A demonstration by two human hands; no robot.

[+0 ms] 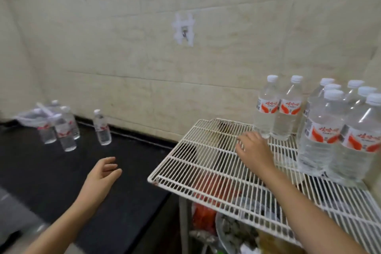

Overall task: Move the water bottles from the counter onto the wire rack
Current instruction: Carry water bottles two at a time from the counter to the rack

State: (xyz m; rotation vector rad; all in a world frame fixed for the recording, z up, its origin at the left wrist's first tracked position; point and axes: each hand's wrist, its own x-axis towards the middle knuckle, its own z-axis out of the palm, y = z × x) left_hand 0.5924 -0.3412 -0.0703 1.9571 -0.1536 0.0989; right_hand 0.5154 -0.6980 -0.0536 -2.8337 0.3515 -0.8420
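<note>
Several clear water bottles with white caps and red-orange labels stand on the white wire rack (198, 173) at the right; two (276, 109) by the wall, a larger cluster (338, 134) at the far right. On the black counter (61, 171), one bottle (101, 128) stands alone near the wall, and a small group (61, 128) stands further left. My left hand (101, 177) hovers over the counter, fingers loosely apart, holding nothing. My right hand (253, 148) rests empty over the rack, just left of the two bottles.
A crumpled plastic wrapper (35, 116) lies behind the counter bottles at the far left. Tiled wall runs behind everything, with a hook (185, 34). Beneath the rack sit a bowl and red-orange items (206, 218). The rack's left part is bare wire.
</note>
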